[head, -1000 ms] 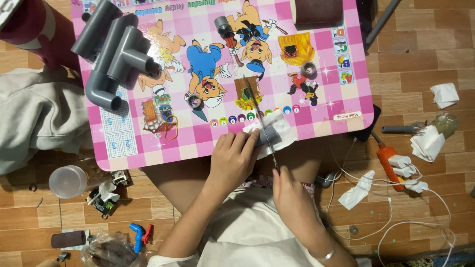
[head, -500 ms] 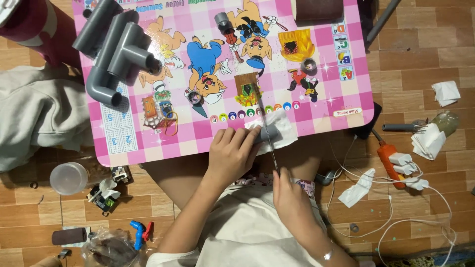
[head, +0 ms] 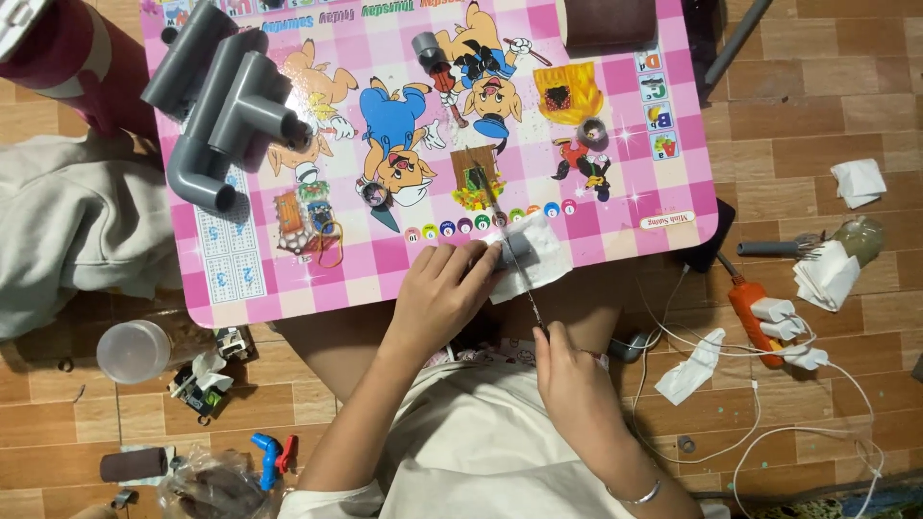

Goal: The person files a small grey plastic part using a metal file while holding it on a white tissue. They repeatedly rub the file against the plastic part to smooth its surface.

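Observation:
My left hand (head: 442, 288) presses a short grey pipe piece (head: 516, 248) down on a white tissue (head: 546, 258) at the near edge of the pink cartoon table (head: 615, 207). Fingers of my right hand (head: 569, 375) pinch the near end of a thin metal blade (head: 527, 288). The blade runs slanted across the pipe piece and up onto the table. Both hands sit over my lap, and I am wearing a white top.
A grey pipe assembly (head: 223, 96) lies at the table's left, with small parts (head: 312, 216) around the middle. On the brick floor there is an orange glue gun (head: 748, 306) with white cables (head: 769, 423) to the right. A plastic cup (head: 133, 351) and a blue valve (head: 266, 459) lie to the left.
My hands stay at the pipe piece; the blade shifts only slightly along it. The view has drifted a little, so the table sits lower in frame.

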